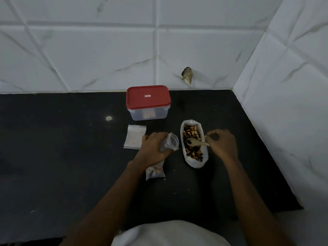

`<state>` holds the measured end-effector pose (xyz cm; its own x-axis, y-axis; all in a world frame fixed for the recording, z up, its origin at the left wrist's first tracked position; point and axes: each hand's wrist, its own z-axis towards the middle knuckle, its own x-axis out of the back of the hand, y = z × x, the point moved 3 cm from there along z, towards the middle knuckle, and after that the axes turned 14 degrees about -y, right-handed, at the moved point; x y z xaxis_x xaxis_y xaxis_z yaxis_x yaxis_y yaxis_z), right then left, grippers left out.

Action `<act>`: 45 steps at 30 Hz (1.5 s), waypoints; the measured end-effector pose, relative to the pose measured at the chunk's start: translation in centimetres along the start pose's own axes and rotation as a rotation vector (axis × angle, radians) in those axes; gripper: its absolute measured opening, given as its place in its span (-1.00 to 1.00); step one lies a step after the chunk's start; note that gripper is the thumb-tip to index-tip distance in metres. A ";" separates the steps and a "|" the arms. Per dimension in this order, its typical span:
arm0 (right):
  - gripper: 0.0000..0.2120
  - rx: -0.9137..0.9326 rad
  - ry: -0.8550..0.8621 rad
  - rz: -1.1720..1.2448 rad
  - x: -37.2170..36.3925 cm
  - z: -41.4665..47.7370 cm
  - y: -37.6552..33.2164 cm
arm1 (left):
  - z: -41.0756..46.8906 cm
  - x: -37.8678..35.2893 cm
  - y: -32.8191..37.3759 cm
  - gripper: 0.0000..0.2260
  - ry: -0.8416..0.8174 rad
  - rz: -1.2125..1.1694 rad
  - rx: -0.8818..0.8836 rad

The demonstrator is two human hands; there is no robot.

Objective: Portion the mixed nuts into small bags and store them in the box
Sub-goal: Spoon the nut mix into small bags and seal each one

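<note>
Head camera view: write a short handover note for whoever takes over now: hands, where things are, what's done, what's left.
Left hand holds a small bag, mouth open toward the nut bag.
Right hand pinches the handle of the wooden spoon; its bowl lies over the nut bag.
One filled bag lies on the counter by the left wrist.
Empty bags lie flat beside the left hand.
The box stands at the back, red lid on.
Done: one bag filled.
Left: fill the held bag and the empties, open the box, store all.

head cam | single view, facing forward-down | close over black counter (62,157) | tiled wall (88,50) corner beyond
</note>
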<state>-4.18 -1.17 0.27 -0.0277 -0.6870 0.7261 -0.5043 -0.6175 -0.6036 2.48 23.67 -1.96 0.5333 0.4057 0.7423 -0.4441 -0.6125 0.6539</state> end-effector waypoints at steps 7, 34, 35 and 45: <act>-0.68 -0.167 -0.197 -0.206 -0.7 0.9 2.8 | 0.6 -1.2 0.6 -0.39 -0.066 0.025 0.006; -0.89 0.181 0.311 0.168 -0.5 -2.6 2.1 | 0.6 -4.2 0.4 -0.45 -0.338 0.176 0.014; -0.89 0.184 0.318 0.169 -0.5 -2.7 2.1 | 0.6 -4.2 0.4 -0.46 -0.337 0.170 0.017; -0.90 0.115 0.285 0.262 -1.7 -2.6 3.0 | 1.0 -4.4 0.6 -0.48 -0.347 0.051 0.052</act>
<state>-7.86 -0.84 -1.93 -0.3887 -0.7033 0.5952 -0.3494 -0.4853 -0.8015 0.57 20.78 -4.98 0.7282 0.1249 0.6738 -0.4436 -0.6636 0.6024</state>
